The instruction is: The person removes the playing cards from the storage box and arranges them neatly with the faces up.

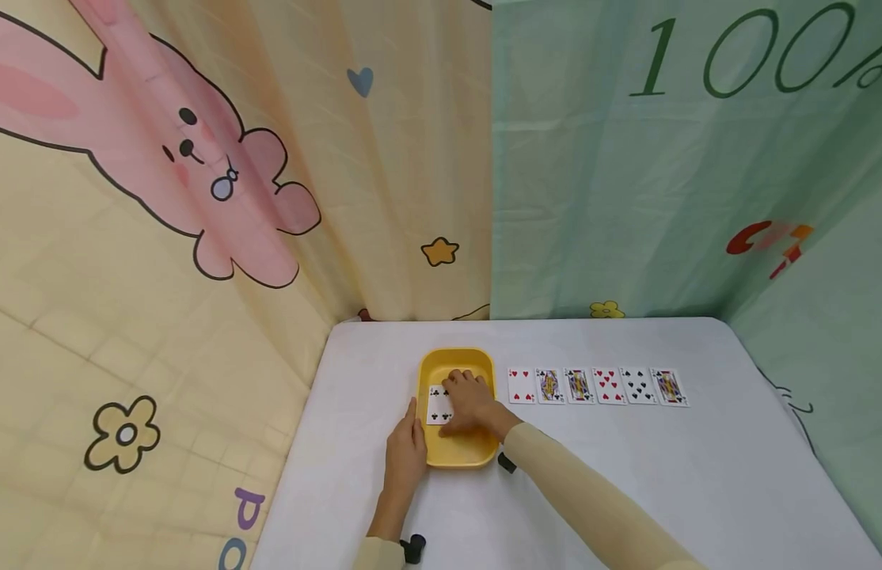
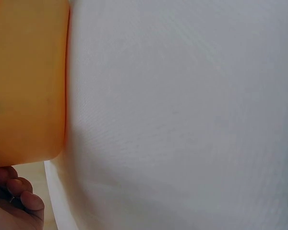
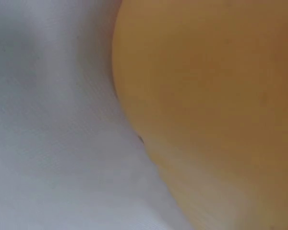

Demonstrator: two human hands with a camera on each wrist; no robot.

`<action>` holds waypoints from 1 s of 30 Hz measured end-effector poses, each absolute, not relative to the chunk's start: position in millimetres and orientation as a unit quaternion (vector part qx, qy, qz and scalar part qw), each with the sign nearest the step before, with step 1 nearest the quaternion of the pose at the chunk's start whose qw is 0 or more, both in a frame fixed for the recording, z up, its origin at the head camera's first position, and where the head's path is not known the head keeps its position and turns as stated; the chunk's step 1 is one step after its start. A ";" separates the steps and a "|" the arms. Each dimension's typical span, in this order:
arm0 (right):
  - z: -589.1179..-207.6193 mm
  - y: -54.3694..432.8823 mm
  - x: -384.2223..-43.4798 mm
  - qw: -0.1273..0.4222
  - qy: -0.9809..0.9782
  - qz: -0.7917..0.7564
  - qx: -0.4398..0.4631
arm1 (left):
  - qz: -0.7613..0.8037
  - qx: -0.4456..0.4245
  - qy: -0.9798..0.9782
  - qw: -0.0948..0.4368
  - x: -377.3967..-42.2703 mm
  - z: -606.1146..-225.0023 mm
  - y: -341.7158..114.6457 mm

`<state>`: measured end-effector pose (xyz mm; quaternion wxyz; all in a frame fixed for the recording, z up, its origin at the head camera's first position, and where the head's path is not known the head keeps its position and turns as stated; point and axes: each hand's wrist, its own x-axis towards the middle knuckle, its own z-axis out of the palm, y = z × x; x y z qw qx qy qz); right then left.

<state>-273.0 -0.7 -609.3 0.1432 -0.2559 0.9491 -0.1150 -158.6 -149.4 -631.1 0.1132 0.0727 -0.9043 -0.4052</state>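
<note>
A yellow tray [image 1: 461,459] with raised walls stands on the white table. My left hand [image 1: 405,451] grips its left side; in the left wrist view curled fingers [image 2: 29,194] show beside the end of the tray wall. My right hand [image 1: 471,405] reaches down into the tray with fingers spread and thumb apart. Beneath and left of it lies a playing card [image 1: 435,405] with black club marks, its right part hidden by the hand. Whether the fingers touch the card, I cannot tell. The right wrist view shows only the tray's blurred outer wall [image 3: 206,96] and white cloth.
Right of the tray several face-up playing cards lie in a row, from a red heart card [image 1: 522,385] to a king [image 1: 670,387]. The white tabletop [image 1: 591,467] extends around them. Printed curtains [image 1: 412,158] hang behind the table and on both sides.
</note>
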 end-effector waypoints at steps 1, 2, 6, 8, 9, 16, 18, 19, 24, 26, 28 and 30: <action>-609.9 -0.3 -273.3 0.139 0.950 -0.115 -0.254 | -0.406 0.073 -0.904 0.112 -158.4 -630.7 -149.2; -610.3 -0.1 -273.4 0.137 0.951 -0.115 -0.252 | -0.406 0.073 -0.904 0.112 -158.4 -630.5 -149.0; -610.6 0.6 -274.2 0.136 0.952 -0.118 -0.247 | -0.405 0.070 -0.905 0.112 -158.4 -630.3 -148.9; -610.2 0.7 -274.4 0.137 0.952 -0.123 -0.245 | -0.404 0.071 -0.905 0.111 -158.7 -630.4 -148.8; -610.1 0.9 -274.4 0.136 0.952 -0.125 -0.244 | -0.404 0.071 -0.905 0.111 -158.6 -630.4 -148.6; -608.8 2.3 -274.3 0.143 0.950 -0.130 -0.244 | -0.405 0.076 -0.905 0.106 -159.0 -631.3 -148.0; -607.9 3.0 -273.9 0.145 0.950 -0.133 -0.244 | -0.407 0.075 -0.904 0.109 -159.7 -631.9 -148.1; -607.3 3.2 -273.7 0.146 0.949 -0.136 -0.244 | -0.407 0.074 -0.904 0.110 -160.1 -632.4 -148.3; -604.8 4.0 -272.4 0.147 0.947 -0.143 -0.245 | -0.402 0.075 -0.906 0.109 -160.9 -634.5 -149.2; -603.4 4.3 -271.7 0.143 0.947 -0.141 -0.250 | -0.401 0.075 -0.906 0.109 -160.9 -634.3 -149.5; -600.3 4.9 -270.8 0.137 0.947 -0.145 -0.254 | -0.399 0.073 -0.907 0.112 -160.7 -633.5 -150.0; -595.3 5.7 -270.0 0.134 0.946 -0.147 -0.257 | -0.396 0.068 -0.908 0.118 -160.6 -632.9 -150.5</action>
